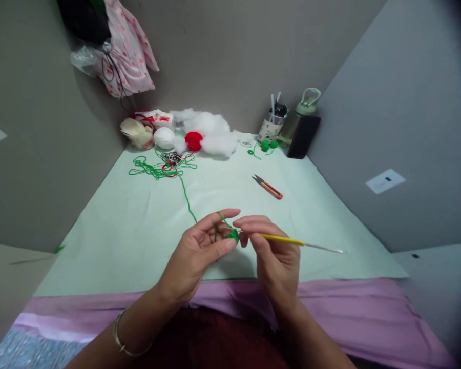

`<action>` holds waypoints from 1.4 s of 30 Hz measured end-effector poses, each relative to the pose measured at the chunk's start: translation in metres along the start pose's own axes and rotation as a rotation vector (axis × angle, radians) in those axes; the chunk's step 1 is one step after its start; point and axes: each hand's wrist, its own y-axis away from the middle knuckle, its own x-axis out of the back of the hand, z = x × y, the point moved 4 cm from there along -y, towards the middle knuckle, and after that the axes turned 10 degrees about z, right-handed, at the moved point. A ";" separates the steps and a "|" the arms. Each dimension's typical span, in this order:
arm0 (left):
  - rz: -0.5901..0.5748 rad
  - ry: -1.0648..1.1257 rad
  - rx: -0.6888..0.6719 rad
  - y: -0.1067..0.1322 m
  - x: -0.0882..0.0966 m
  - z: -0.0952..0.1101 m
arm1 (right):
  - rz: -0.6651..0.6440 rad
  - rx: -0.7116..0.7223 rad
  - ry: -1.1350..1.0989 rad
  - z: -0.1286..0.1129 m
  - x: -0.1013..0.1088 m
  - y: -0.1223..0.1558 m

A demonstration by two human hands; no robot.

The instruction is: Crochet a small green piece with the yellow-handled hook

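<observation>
My left hand (194,251) pinches a small green crochet piece (233,235) between thumb and fingers. Green yarn (188,200) loops over its raised index finger and trails back to a loose tangle on the table. In my right hand (274,256) is a crochet hook (284,239) with a yellow grip, held like a pencil. One metal end points at the green piece, where the tip meets the yarn; the other end sticks out to the right. Exactly how the tip sits in the stitches is too small to tell.
Beyond my hands lie orange thread snips (268,187). Along the back stand white stuffing (209,130), a red yarn ball (193,141), a white ball (164,138), a pen cup (271,125), a bottle (294,120) and a dark phone (304,136). Grey partitions enclose the table.
</observation>
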 end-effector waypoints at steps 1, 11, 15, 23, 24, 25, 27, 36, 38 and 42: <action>0.002 -0.018 -0.011 0.000 0.000 -0.001 | 0.005 0.031 0.044 0.000 0.000 0.001; -0.023 0.263 0.260 -0.007 -0.001 -0.006 | 0.004 0.277 0.286 -0.006 0.007 0.005; 0.045 0.204 0.153 -0.009 0.000 0.002 | 0.084 -0.095 -0.065 0.004 0.002 -0.010; 0.053 -0.053 -0.044 -0.003 -0.003 0.008 | 0.028 -0.215 -0.110 0.016 -0.004 -0.010; 0.053 -0.059 -0.049 -0.003 -0.002 0.008 | 0.037 -0.228 -0.128 0.016 -0.003 -0.010; 0.056 -0.061 -0.052 -0.004 -0.002 0.007 | 0.044 -0.242 -0.144 0.016 -0.002 -0.010; 0.065 -0.060 -0.057 -0.005 0.000 0.006 | 0.062 -0.270 -0.173 0.016 -0.002 -0.012; 0.086 -0.049 -0.016 -0.006 -0.002 0.008 | 0.037 -0.354 -0.277 0.013 -0.001 -0.018; 0.089 -0.054 -0.006 -0.006 -0.002 0.009 | 0.016 -0.351 -0.250 0.012 0.001 -0.018; 0.079 -0.074 -0.005 -0.004 0.001 0.008 | -0.042 -0.341 -0.199 0.011 0.004 -0.017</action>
